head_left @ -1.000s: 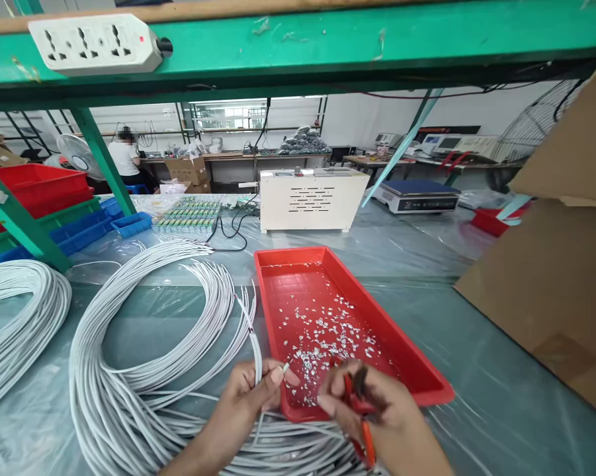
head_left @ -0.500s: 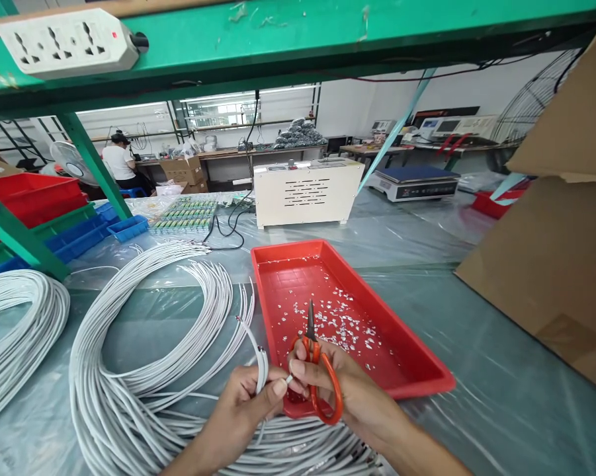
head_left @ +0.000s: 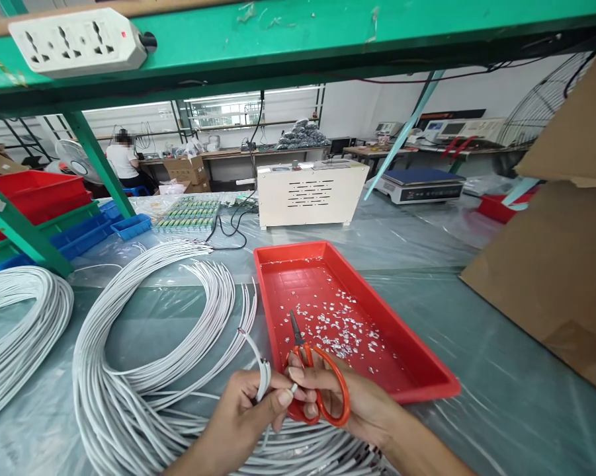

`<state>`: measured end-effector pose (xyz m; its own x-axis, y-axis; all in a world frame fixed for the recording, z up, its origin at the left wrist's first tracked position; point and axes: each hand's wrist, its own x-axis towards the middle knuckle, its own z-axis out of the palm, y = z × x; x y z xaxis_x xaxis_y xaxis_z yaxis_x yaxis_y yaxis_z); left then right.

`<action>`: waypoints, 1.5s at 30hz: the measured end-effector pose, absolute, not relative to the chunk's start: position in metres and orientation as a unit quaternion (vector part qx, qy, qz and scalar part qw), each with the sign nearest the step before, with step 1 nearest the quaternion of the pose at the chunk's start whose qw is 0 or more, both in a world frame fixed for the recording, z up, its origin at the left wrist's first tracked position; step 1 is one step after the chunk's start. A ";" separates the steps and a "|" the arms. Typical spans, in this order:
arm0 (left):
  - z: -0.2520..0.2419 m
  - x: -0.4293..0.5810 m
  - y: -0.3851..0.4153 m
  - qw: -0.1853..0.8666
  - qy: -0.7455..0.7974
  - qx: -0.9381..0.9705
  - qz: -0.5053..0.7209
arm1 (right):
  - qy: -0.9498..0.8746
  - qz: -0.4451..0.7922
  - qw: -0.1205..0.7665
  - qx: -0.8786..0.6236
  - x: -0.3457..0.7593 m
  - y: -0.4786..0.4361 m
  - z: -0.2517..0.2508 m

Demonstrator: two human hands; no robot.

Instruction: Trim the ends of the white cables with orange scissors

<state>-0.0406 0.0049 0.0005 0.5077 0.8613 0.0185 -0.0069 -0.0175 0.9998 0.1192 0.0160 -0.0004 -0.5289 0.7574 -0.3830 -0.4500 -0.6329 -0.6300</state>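
Observation:
Over the near edge of a red tray [head_left: 357,281], my left hand [head_left: 251,403] is closed around a few white cables [head_left: 264,377], one cable tip poking out past the thumb. My right hand [head_left: 337,390] holds orange-handled scissors [head_left: 344,393], their dark blades pointing up and slightly left. Its thumb and fingers also meet at that cable tip, right beside my left thumb. White scraps [head_left: 344,324] lie scattered on the tray floor. A large coil of white cables [head_left: 94,370] spreads to the left and runs beneath both hands.
Another cable coil [head_left: 34,304] lies at far left. Beyond the tray stands a cream metal box [head_left: 310,195], with a weighing scale [head_left: 419,187] to its right. Cardboard [head_left: 550,264] flanks the right side. A green shelf beam [head_left: 288,39] crosses above. Another person [head_left: 123,162] sits in the background.
The scissors have turned, so their blades now lean left instead of pointing almost straight up. Both hands stay together at the cable tip. The whole view has shifted slightly.

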 end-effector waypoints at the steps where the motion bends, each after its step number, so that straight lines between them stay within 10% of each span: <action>1: 0.001 -0.040 0.005 0.610 0.349 0.615 0.359 | -0.244 0.837 0.358 -0.334 0.119 0.016 0.000; 17: 0.006 -0.042 0.003 0.648 0.395 0.527 0.383 | -0.761 0.084 0.363 -0.531 0.128 -0.001 -0.012; 45: 0.006 -0.040 0.001 0.645 0.404 0.520 0.388 | -0.778 -0.161 0.343 -0.501 0.123 -0.004 -0.017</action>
